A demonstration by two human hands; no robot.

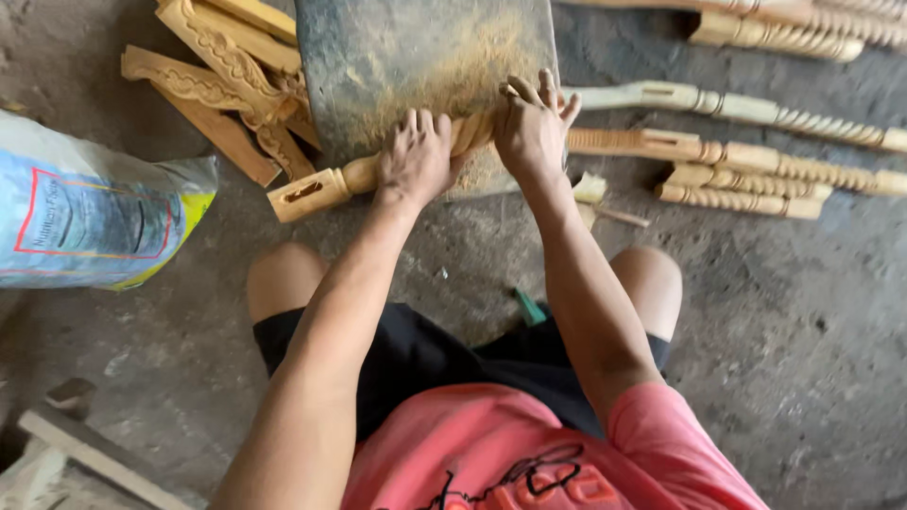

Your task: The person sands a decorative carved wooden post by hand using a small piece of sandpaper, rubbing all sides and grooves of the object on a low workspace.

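Observation:
A turned wooden leg [326,186] with a twisted, rope-like middle and a square mortised end lies across the front edge of a dusty grey slab [406,66]. My left hand [416,156] presses down on the leg and grips it near its round collar. My right hand [534,127] wraps over the twisted part just to the right, fingers spread upward; whether it holds anything against the wood is hidden. Sawdust covers the slab around both hands.
Several carved flat wooden pieces [222,80] are piled at the upper left. More twisted legs [746,151] lie on the concrete floor at the right. A printed plastic sack [94,212] sits at the left. A small green object [529,307] lies between my knees.

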